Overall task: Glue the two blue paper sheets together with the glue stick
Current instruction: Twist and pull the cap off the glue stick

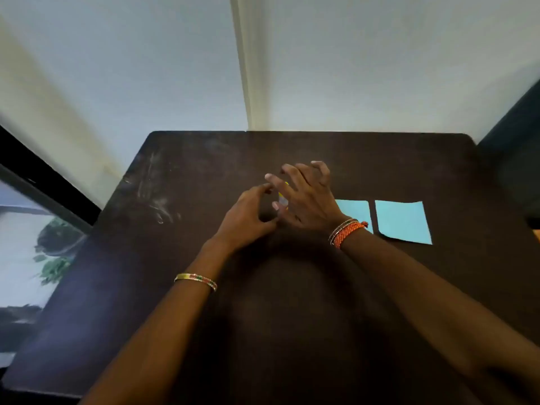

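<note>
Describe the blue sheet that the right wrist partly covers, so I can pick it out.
On the dark table, look right of the two hands to a pair of light blue squares lying side by side. It is the nearer blue sheet, tucked under the orange bracelets, unlike the fully visible sheet further right.

Desk (292, 317): very dark brown, with pale whitish scuffs toward its far left corner.
Two sheets, near the right edge: light blue, plain; left sheet (355, 210), right sheet (403, 222).
Glue stick (283, 197), between the hands: yellow with a pale patch, blurred.
Right wrist: orange braided band (349, 232) beside thin dark beaded strands.
Left wrist: gold bangle (195, 279) with red and green flecks.
Wall (380, 68): off-white.
</note>
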